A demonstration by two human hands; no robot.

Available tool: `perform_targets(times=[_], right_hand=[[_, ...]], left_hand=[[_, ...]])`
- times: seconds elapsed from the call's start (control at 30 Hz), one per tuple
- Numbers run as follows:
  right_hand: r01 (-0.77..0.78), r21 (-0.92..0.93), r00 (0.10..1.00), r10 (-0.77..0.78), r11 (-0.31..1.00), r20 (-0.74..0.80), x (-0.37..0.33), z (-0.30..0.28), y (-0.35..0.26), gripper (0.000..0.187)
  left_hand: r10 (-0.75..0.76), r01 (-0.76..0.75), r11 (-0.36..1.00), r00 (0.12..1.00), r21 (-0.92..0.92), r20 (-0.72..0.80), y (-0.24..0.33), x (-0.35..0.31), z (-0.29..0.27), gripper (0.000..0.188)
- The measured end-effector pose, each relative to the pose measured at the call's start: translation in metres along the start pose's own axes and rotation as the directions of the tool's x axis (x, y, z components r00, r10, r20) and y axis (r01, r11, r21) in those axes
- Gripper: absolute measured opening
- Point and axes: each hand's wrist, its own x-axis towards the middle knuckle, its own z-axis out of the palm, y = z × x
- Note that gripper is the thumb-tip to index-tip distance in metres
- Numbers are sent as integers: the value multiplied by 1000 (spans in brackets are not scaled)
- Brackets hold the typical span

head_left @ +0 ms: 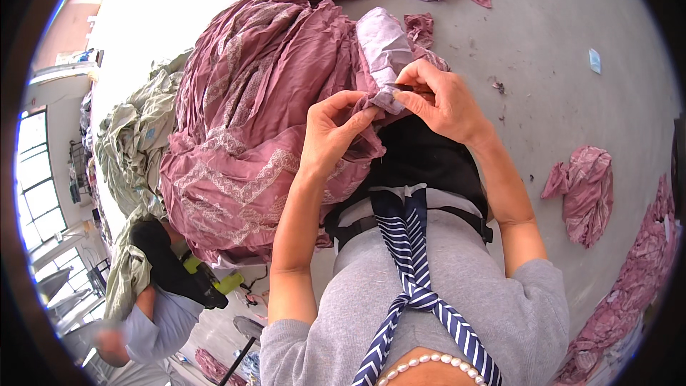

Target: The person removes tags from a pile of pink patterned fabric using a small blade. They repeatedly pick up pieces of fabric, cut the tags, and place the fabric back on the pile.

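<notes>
A large heap of dusty-pink fabric (264,93) with pale lace-like patterned bands spreads in front of me and to my left. My left hand (329,132) is closed, thumb and fingers pinching the fabric's gathered edge. Beside it, my right hand (446,104) is closed too, its fingertips at a pale lavender piece of the fabric (382,43). Something small and dark shows between the right fingers, too hidden to name. The two hands are close together above my black-covered lap.
At the left, a person in a light blue top (168,322) sits by a pile of pale green fabric (139,143). A crumpled pink piece (589,193) lies on the grey floor (543,43) at right, near a long pink pile (629,293). A small light-blue item (594,61) lies farther off.
</notes>
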Motion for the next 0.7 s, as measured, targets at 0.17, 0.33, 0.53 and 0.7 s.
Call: perform_targets(times=[0.17, 0.33, 0.53, 0.7], right_hand=[[68, -8, 997, -68, 998, 40, 5, 5, -8, 25], [164, -168, 986, -162, 972, 23, 8, 9, -9, 22], [6, 377, 930, 133, 926, -343, 21, -14, 15, 23], [-137, 212, 908, 208, 968, -365, 20, -8, 65, 28]], left_hand=[[58, -56, 991, 998, 123, -9, -8, 3, -2, 18], [98, -97, 975, 995, 198, 6, -7, 4, 0, 17], [-32, 27, 995, 998, -96, -53, -12, 10, -12, 12], [-91, 60, 948, 992, -313, -84, -21, 18, -26, 9]])
